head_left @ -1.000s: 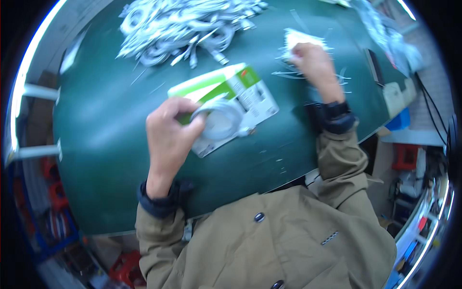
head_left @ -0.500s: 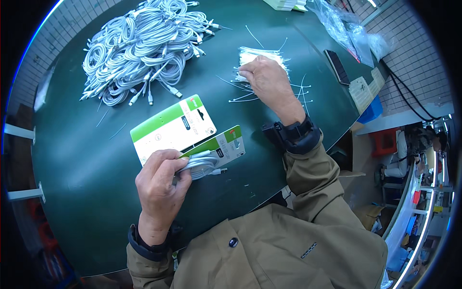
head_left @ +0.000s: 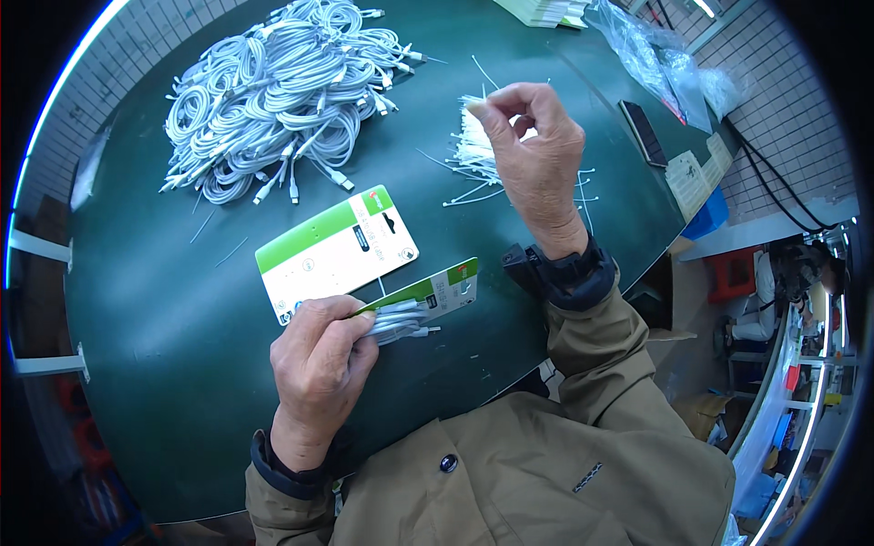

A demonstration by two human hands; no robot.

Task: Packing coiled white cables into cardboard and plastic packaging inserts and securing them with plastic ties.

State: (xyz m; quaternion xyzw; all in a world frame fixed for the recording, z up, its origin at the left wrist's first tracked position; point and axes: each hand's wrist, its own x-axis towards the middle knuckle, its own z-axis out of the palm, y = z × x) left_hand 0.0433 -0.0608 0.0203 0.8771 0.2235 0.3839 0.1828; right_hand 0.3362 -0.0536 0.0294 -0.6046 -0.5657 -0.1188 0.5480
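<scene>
I have the pale grey USB cable near the front of the table, bundled in a coil against a green-and-white hanging card. The left hand has its thumb and fingers clamped on the coil and the left end of that card together; a metal plug sticks out of the bundle to the right, and the card tilts up behind it, its hang slot at the far end. Just behind lies a larger-looking green-and-white card, flat on the green tabletop.

Up and to the right, I see the right hand raised over a pile of white cable ties, thumb and forefinger tips together; I cannot tell from here whether a tie is caught between them. A few ties stray from the pile onto the green surface.

Farther out, a large heap of coiled cables covers the far left, plugs poking out along its near edge, with two thin strips lying in front of it. On the far right I make out a stack of cards, a clear plastic bag and a dark smartphone near the table edge.
</scene>
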